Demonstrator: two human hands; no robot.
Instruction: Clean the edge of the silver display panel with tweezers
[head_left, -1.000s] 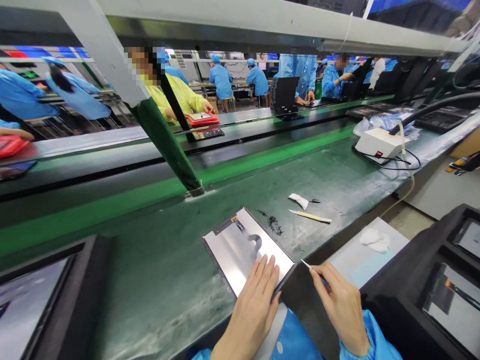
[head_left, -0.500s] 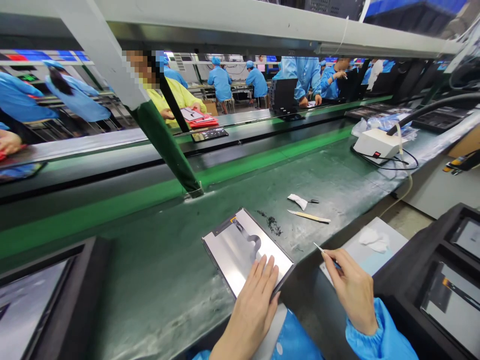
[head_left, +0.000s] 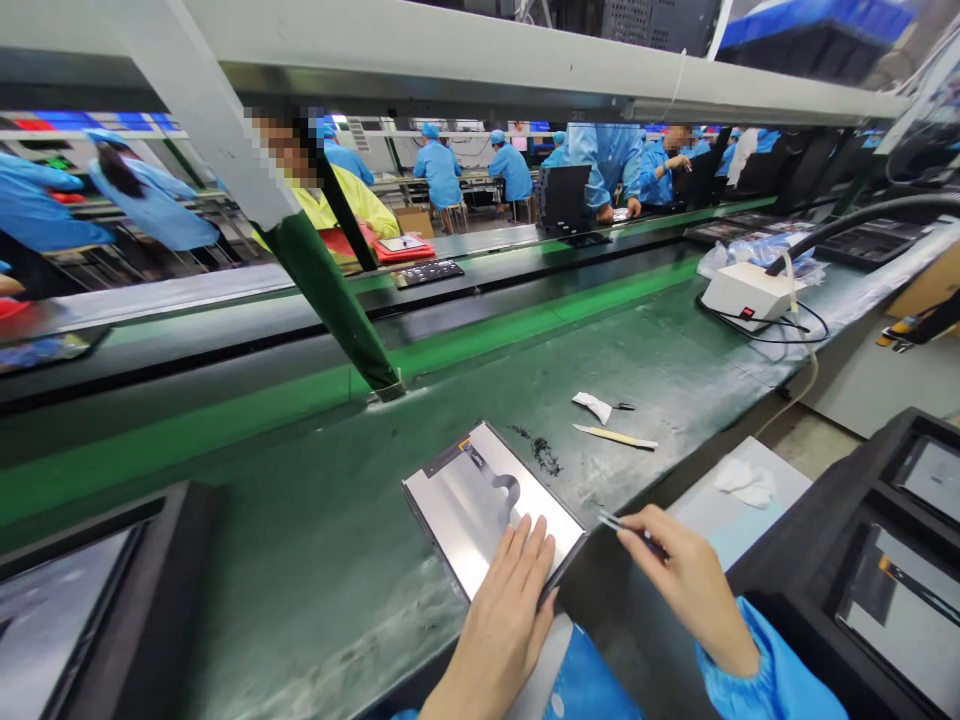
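A display panel [head_left: 457,510] with a silvery back and a dark curved ribbon cable [head_left: 499,480] lies on the green bench, its near corner by the edge. My left hand [head_left: 510,615] rests flat on its near part, fingers stretched out. My right hand [head_left: 679,570] pinches slim tweezers [head_left: 616,522], whose tips are just right of the panel's near right corner and apart from it. Black scraps [head_left: 538,450] are scattered beyond the panel. A pale-handled knife [head_left: 615,437] and a white wad [head_left: 592,406] with a dark tip lie further right.
Black foam trays with panels stand at left [head_left: 150,600] and right [head_left: 795,590]. A white box [head_left: 750,295] with a hose sits on the bench at far right. A green-wrapped post [head_left: 337,300] rises behind the panel. Several co-workers sit or stand across the line.
My right hand has moved left and slightly down, bringing the tweezers close to the panel's near right corner. My left hand stays on the panel.
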